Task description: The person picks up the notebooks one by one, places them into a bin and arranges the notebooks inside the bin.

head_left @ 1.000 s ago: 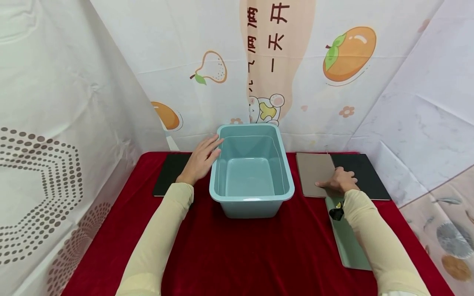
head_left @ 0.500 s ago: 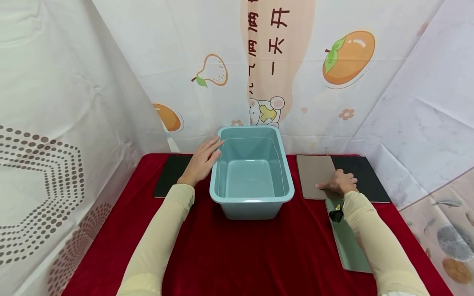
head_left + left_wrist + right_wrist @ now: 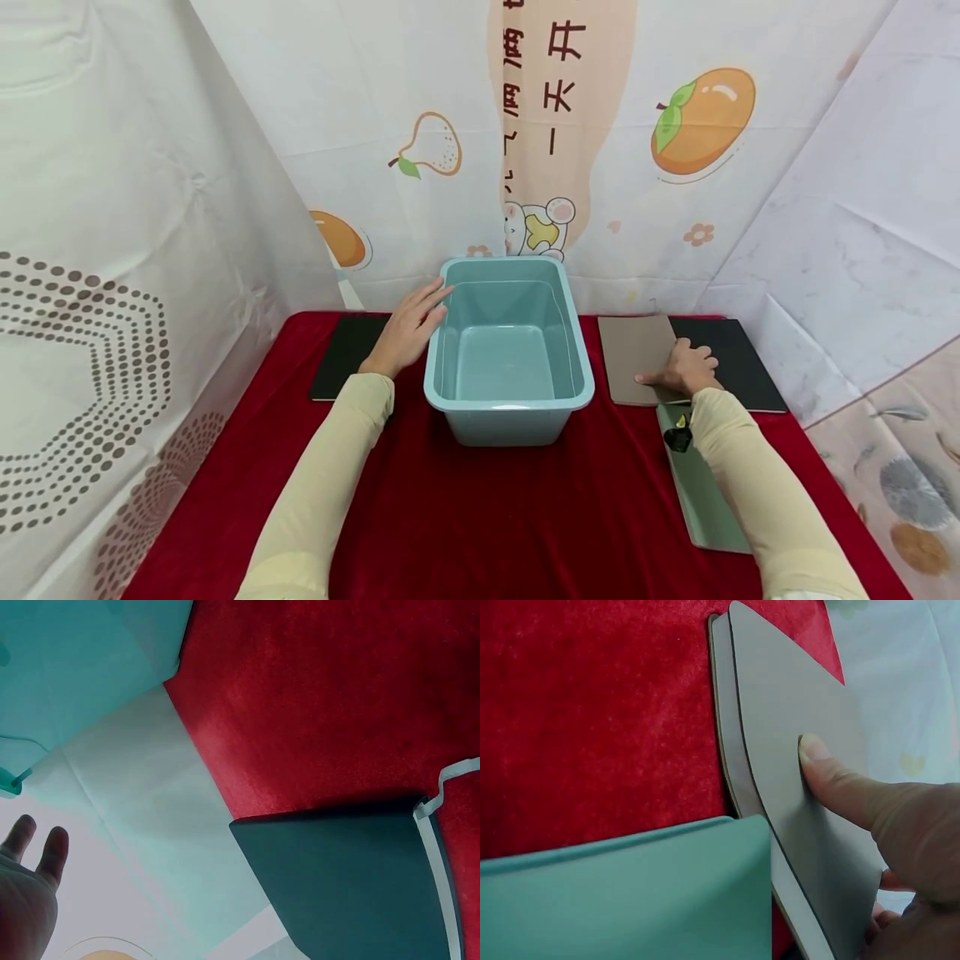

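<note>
A pale blue plastic tub (image 3: 506, 404) stands in the middle of the red cloth. My left hand (image 3: 407, 329) is beside its left wall, fingers extended with the tips right at the rim. Below that hand lies a black notebook (image 3: 341, 358); a light band shows along its edge in the left wrist view. On the right, a taupe notebook (image 3: 632, 350) lies partly over a black notebook (image 3: 738, 362). My right hand (image 3: 687, 368) grips the taupe one, its thumb (image 3: 840, 776) on the cover and its other fingers curled at the far edge.
A green notebook (image 3: 705, 492) lies under my right forearm, near the taupe one's front edge. White printed curtains (image 3: 360, 100) hang behind and at both sides. The red cloth (image 3: 487, 517) covers the table. A small black object (image 3: 677, 437) is at my right wrist.
The head view has tilted slightly, so the scene sits a little lower. Both hands and the notebooks keep nearly the same places.
</note>
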`<state>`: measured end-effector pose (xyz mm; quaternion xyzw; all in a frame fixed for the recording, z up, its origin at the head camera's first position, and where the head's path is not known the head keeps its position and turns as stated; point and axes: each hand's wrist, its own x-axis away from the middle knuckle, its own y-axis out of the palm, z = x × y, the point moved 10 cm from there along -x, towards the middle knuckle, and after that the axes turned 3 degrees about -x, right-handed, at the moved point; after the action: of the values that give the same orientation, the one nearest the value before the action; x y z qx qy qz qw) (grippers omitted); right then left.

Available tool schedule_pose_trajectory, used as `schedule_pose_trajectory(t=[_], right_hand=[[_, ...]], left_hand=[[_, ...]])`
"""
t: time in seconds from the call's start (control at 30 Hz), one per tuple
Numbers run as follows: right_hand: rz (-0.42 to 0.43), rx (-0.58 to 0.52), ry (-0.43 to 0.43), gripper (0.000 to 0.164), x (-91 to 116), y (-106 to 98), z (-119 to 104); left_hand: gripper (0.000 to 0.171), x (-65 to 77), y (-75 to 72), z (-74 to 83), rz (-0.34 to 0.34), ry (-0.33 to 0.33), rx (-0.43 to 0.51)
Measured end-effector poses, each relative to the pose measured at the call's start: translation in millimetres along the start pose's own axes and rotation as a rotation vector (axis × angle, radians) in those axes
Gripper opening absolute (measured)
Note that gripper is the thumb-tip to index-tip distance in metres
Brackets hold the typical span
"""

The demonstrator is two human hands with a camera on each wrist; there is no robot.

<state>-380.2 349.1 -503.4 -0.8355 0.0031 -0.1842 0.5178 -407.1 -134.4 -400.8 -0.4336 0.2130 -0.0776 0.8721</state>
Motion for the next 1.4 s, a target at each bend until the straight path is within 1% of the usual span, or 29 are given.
schedule_pose_trajectory(t=[0.13, 0.3, 0.4, 0.5, 0.63, 0.8, 0.93, 1.03, 1.2, 1.33, 1.4], right_hand=[[0.037, 0.016, -0.033, 0.112, -2, -4, -3], [0.073, -0.006, -0.079, 0.118, -2, -5, -2], [0.098, -0.048, -0.122, 0.12, -3, -7, -2], [0.11, -0.12, -0.156, 0.118, -3, -9, -4], [0.105, -0.194, -0.168, 0.112, -4, -10, -5], [0.074, -0.207, -0.188, 0.104, -3, -9, -8], [0.062, -0.218, -0.174, 0.094, -2, -7, -6], [0.068, -0.23, -0.165, 0.086, -1, -9, -4], [0.071, -0.243, -0.17, 0.077, 0, -11, -2], [0.093, -0.246, -0.197, 0.072, 2, -15, -4], [0.109, -0.265, -0.211, 0.071, 4, -18, -5]], left_hand=[[0.052, -1.0, -1.2, 0.6, 0.012, 0.002, 0.012], [0.054, -0.7, 0.1, 0.3, 0.005, -0.004, 0.009], [0.053, -0.4, 0.8, 0.1, 0.007, -0.003, 0.003], [0.052, -0.5, 0.5, -0.5, 0.014, 0.002, -0.003], [0.051, 0.0, -0.3, -0.5, 0.022, 0.011, -0.005], [0.05, -0.5, -1.2, 0.7, 0.04, 0.033, 0.005], [0.051, -1.3, -0.2, -0.1, 0.042, 0.037, 0.019], [0.051, -1.8, 0.6, -2.2, 0.028, 0.029, 0.028], [0.052, -3.2, 1.0, -6.8, -0.034, -0.009, 0.009], [0.055, -6.0, -2.8, -7.1, -0.069, -0.025, -0.01], [0.055, -6.9, -5.2, -6.5, -0.076, -0.025, -0.001]])
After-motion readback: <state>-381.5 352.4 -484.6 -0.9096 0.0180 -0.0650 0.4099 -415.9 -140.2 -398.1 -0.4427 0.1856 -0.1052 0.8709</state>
